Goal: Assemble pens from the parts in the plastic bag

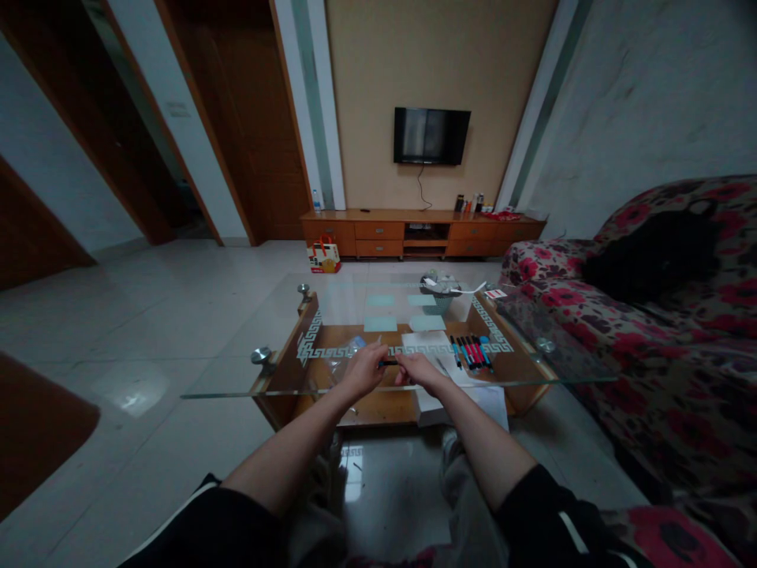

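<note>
A black flat television [431,136] hangs on the beige wall [372,79] across the room from me. Nearer, over a clear glass-topped coffee table [236,375], the person's left hand [365,371] pinches a slim, dark, pen-like stick [389,363], which sits between both hands. The right hand [415,369] curls at its other end; I can't tell whether those fingers grip it. Blue, red and black markers [471,353] lie in a row to the right.

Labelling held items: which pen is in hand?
The dark pen, between the left hand and the right hand. The row of pens lies on the glass table, to the right of both hands.
</note>
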Tool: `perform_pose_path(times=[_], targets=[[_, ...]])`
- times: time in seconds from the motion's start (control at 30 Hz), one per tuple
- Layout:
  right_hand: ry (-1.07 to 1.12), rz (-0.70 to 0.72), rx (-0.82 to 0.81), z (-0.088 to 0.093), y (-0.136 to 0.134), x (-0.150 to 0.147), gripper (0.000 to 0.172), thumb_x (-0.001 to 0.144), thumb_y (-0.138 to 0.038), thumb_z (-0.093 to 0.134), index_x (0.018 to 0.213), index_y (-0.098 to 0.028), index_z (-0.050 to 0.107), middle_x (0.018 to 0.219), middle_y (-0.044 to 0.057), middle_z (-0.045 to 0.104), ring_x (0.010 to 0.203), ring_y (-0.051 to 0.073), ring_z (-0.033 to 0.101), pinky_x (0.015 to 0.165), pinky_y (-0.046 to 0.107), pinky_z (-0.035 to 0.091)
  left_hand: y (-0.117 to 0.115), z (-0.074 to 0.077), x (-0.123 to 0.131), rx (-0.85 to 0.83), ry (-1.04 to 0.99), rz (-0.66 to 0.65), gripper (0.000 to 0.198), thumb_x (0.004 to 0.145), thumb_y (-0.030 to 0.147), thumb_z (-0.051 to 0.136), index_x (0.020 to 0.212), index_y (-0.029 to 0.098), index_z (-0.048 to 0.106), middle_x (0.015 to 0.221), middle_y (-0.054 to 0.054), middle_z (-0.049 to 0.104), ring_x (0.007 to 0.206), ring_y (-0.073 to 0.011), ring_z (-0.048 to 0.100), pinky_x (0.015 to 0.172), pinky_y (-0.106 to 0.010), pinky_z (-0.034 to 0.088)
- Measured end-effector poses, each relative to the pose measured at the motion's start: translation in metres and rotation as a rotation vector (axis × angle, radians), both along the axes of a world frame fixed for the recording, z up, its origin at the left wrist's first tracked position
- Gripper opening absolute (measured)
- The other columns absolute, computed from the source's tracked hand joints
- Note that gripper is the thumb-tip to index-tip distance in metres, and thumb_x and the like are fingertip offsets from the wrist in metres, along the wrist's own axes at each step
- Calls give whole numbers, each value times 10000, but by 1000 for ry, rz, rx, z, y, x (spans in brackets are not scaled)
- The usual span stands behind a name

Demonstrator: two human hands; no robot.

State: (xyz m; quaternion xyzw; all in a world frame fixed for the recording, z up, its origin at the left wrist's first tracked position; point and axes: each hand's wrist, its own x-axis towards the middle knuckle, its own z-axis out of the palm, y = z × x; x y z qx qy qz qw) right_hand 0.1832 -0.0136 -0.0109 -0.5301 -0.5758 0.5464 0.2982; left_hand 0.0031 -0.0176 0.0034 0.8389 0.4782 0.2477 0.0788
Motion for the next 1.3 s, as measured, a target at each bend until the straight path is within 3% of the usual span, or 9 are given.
perform_pose_path(times=[0.2,0.4,0.53,0.7,0.8,0.93,1.1,1.2,1.3], targets=[[83,-36,-131,7,-8,-3,488,924,-580,398,615,-203,430,645,79,688,487,125,560,451,212,312,-14,23,4,69,85,1,194,824,69,499,872,215,618,939,-72,604,936,-227,560,803,-309,403],[93,-130,-33,7,-16,4,509,910,-570,417,598,-181,514,687,78,690,506,111,511,467,209,299,-27,25,-12,6,162,-8,263,896,295,564,1149,242,616,1072,-80,654,954,-232,610,798,-308,442],[70,-112,-17,4,-24,11,498,908,-554,426,587,-184,520,697,78,696,548,129,534,494,223,329,-39,23,-23,-44,192,-24,197,916,227,527,1014,255,696,978,-66,695,984,-232,614,842,-321,433],[52,-65,11,-7,-40,7,528,887,-620,424,567,-202,463,643,75,671,547,145,538,500,238,327,-61,30,-27,42,144,8,150,864,180,600,942,259,700,985,-51,696,1028,-243,582,877,-355,410],[76,-70,-67,-13,-61,0,546,875,-661,405,567,-210,416,629,78,662,525,142,534,482,230,306,-76,32,-28,100,133,39,163,872,135,569,863,239,694,941,-61,687,997,-241,572,884,-375,409],[159,-84,-164,-14,-93,-3,529,859,-693,396,638,-215,442,623,52,654,522,143,541,479,220,308,-98,27,-31,131,28,14,183,900,145,523,896,222,689,961,-86,661,991,-239,575,870,-374,448],[6,-93,130,1,-111,11,583,822,-721,410,666,-180,560,633,55,647,543,148,549,544,258,390,-129,12,-33,-18,-270,-158,295,915,264,566,1201,224,621,1163,-100,634,1061,-222,603,928,-351,480],[-48,-44,237,16,-112,19,574,845,-680,408,652,-170,587,602,44,631,561,154,559,600,274,419,-142,13,-34,-46,-327,-209,249,969,245,471,1129,222,660,1078,-87,670,997,-202,626,886,-317,490],[-41,-10,229,28,-113,17,559,879,-634,385,593,-180,544,555,38,610,547,144,550,607,266,413,-150,25,-35,80,-306,-125,252,982,241,448,1094,232,674,1012,-80,670,949,-200,620,834,-305,485]])
